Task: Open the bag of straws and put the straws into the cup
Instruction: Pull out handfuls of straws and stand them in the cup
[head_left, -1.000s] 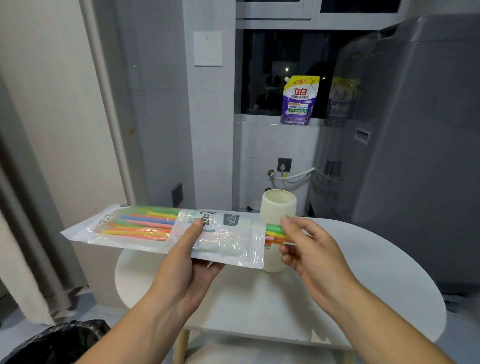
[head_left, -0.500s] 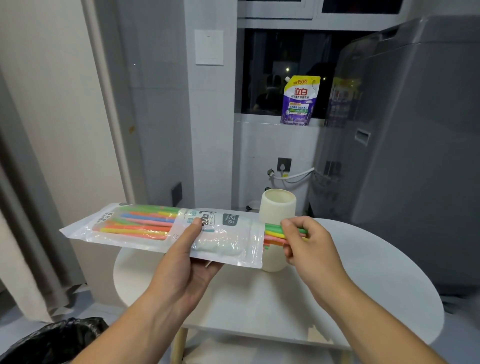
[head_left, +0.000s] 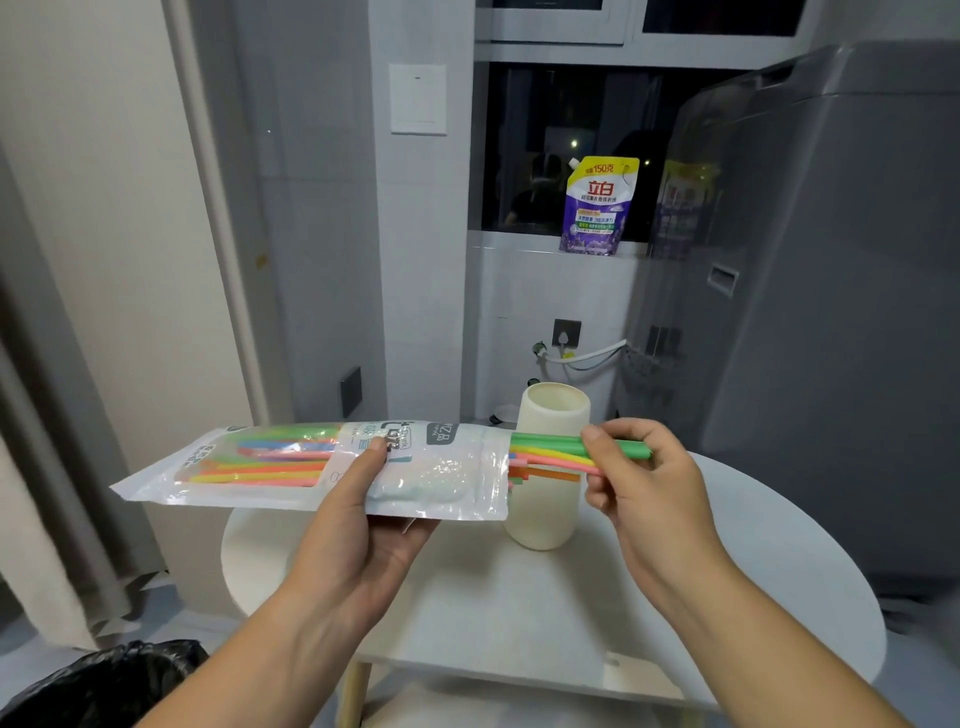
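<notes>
The bag of straws (head_left: 447, 470) is held level above the tabletop (head_left: 519, 603), gripped from below by the left hand (head_left: 358, 525), whose thumb is pressed on the printed label on top. The bag's open end is turned toward the right. Several coloured straws (head_left: 545, 444) protrude from that end and are pinched between the thumb and curled fingers of the right hand (head_left: 649, 483). The rest of their length is seen inside the bag.

A cream cup (head_left: 543, 512) is stood upright on the tabletop behind the bag's mouth, and its middle is crossed by the protruding straws. A purple detergent pouch (head_left: 597, 208) is set on the window ledge beyond. A grey washing machine (head_left: 831, 312) is placed at the right, and a black bin bag (head_left: 104, 686) is seen at the lower left.
</notes>
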